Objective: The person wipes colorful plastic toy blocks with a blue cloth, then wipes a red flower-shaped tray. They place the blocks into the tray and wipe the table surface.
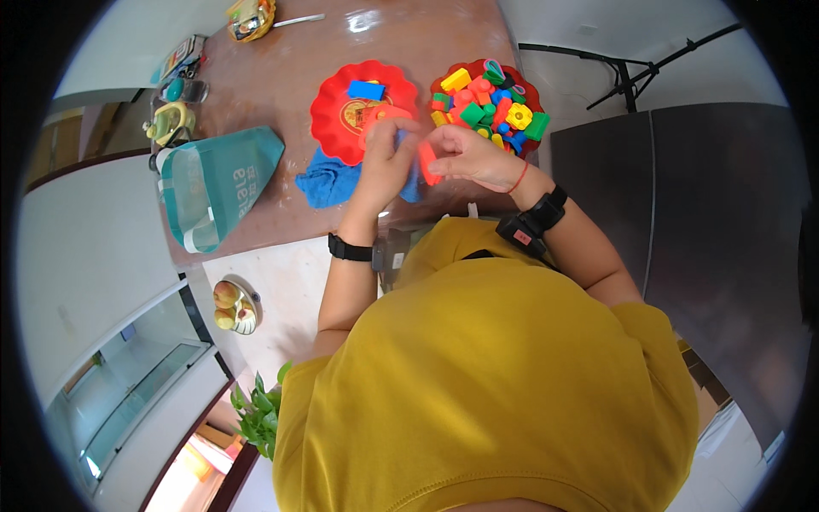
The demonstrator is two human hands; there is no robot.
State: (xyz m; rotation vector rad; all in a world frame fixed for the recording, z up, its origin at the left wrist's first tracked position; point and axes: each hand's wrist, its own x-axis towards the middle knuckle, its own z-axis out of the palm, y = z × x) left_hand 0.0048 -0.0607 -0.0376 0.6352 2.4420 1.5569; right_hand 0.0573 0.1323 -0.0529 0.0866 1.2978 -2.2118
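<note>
A red scalloped plate (pixel 324 86) lies on the table with a blue block (pixel 366 90) on it. Over its lower right part, my left hand (pixel 389 150) holds a flat red-orange toy piece (pixel 377 121) between thumb and fingers. Just to the right, my right hand (pixel 470 157) grips a narrow red-orange toy piece (pixel 428 163), apart from the other one. Behind my right hand stands a second red plate (pixel 533 93) heaped with blocks in several colours, among them a green block (pixel 472 114) and a yellow flower-shaped piece (pixel 519 116). Something bluish shows beside my left fingers, too hidden to name.
A blue cloth (pixel 327 182) lies partly under the first plate. A teal bag (pixel 224 182) stands at the table's left, near a yellow-green cup (pixel 174 121). A small basket (pixel 251 20) sits at the far edge. Right of the table is a dark panel (pixel 710 211).
</note>
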